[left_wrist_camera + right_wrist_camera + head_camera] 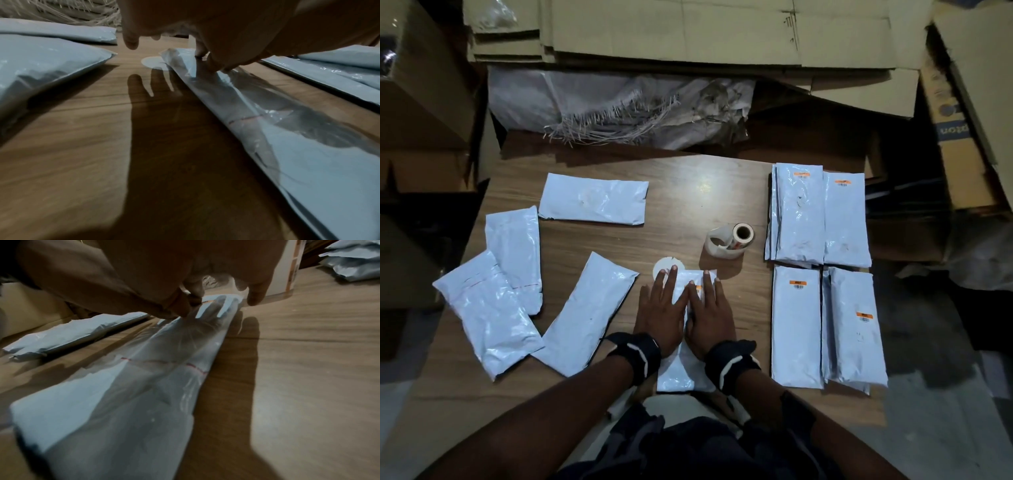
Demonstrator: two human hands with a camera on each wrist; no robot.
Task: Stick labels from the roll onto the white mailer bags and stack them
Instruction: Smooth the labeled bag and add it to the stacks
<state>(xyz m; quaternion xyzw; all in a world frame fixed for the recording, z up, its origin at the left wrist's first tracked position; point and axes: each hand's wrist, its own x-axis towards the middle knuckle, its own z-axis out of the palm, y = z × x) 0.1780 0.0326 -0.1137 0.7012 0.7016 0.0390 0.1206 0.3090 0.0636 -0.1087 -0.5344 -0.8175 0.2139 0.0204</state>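
The left hand (660, 310) and the right hand (709, 313) are being laid flat, fingers straight, on the mailer bag (681, 371) at the table's (681, 192) near edge — judged to be smoothing down the orange label (698, 287), which is showing between the index fingers. The label roll (729, 241) is standing just beyond the fingertips — labelled stacks (822, 274) are lying to the right.

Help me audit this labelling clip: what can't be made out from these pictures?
- Label under the hands: head view shows only an orange sliver between left hand and right hand; their fingers hide the rest.
- Barcode print on the stacked bags: too small to read.
- Label roll: labels left, too small and dim; right wrist view crops it.
- Stack heights: top bags cover those beneath.
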